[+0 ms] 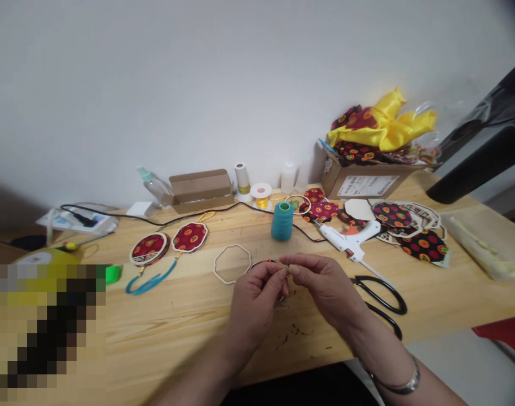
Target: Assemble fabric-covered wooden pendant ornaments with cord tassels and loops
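Observation:
My left hand (257, 296) and my right hand (325, 287) meet over the near middle of the table, thumbs and fingertips pinched close together. What they pinch is small and mostly hidden by the fingers. A sliver of red patterned fabric (263, 263) shows behind my left fingers; whether it is held or lies on the table I cannot tell. Just beyond my left hand lies a thin wooden scalloped frame (215, 269). A teal thread spool (282, 222) stands upright past the fingertips. Black-handled scissors (403, 304) lie right of my right hand, partly covered by it.
A white glue gun (351, 239) lies at right, beside several patterned fabric pieces (424, 247). Two red fabric pendants (149, 248) with teal tassels (149, 283) lie left. Along the wall stand an open cardboard box (202, 189) and a box of fabric (361, 180). A black cable (189, 217) crosses behind.

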`<state>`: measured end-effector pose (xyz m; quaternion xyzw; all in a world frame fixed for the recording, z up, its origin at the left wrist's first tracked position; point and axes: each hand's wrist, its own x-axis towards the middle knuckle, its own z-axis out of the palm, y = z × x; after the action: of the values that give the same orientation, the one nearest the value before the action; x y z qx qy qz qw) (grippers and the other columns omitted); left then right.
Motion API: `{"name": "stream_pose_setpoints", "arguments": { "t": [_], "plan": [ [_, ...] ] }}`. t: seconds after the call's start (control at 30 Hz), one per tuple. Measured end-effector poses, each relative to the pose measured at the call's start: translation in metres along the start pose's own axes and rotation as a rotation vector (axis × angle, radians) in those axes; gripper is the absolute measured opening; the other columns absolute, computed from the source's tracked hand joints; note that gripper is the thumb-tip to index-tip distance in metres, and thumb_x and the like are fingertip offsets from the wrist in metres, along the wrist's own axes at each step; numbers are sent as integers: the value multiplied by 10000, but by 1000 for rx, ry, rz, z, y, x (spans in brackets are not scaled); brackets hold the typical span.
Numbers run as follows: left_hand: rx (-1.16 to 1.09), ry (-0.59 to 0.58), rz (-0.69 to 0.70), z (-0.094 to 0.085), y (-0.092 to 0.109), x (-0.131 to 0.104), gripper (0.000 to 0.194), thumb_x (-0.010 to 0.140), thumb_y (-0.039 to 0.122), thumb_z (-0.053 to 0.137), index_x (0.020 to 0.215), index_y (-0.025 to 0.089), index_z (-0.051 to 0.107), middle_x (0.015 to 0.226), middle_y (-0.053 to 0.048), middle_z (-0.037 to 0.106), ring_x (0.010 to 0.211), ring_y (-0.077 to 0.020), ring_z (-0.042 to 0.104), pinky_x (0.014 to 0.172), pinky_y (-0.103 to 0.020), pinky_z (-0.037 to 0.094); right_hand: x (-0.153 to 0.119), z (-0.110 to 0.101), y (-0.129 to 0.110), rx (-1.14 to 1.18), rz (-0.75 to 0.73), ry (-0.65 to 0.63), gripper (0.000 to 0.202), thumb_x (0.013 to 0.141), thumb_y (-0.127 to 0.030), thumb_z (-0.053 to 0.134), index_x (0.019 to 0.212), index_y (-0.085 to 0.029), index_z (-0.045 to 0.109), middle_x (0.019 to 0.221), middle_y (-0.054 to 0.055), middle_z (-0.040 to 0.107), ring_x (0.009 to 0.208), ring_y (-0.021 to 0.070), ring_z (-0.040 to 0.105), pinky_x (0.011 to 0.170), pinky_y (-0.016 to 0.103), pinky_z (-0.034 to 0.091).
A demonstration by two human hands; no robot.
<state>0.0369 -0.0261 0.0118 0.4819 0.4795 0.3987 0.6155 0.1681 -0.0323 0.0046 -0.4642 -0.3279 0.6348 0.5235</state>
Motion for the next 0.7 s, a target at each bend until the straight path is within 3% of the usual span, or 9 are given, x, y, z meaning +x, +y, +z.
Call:
{"name": "stream_pose_setpoints", "arguments": {
  "t": [0.23, 0.53, 0.7],
  "plan": [
    [19, -50, 3, -2, -2, -2, 203, 793, 307, 574, 659, 155, 588, 544, 30, 507, 504, -79, 396, 495, -213, 299, 2, 1, -1, 32, -32, -39, 97, 659, -246, 702, 655, -152, 675, 588, -8, 623, 587, 113, 538, 625, 272, 419],
    [163, -66, 101, -3, -1, 0, 158, 797, 247, 562, 729, 147, 662, 596, 15, 523, 571, -96, 445, 540, -219, 349, 2, 0, -8, -42, -91, 120, 137, 643, -267, 716, 640, -154, 639, 593, -32, 578, 561, 77, 460, 573, 227, 368],
    [295, -97, 204, -3, -1, 0, 176, 817, 229, 538, 752, 161, 686, 632, -2, 549, 609, -117, 478, 579, -238, 374, -2, 0, -16, 9, -65, 11, 137, 724, -281, 653, 709, -146, 637, 514, -33, 535, 483, 67, 445, 487, 214, 332]
  ]
}}
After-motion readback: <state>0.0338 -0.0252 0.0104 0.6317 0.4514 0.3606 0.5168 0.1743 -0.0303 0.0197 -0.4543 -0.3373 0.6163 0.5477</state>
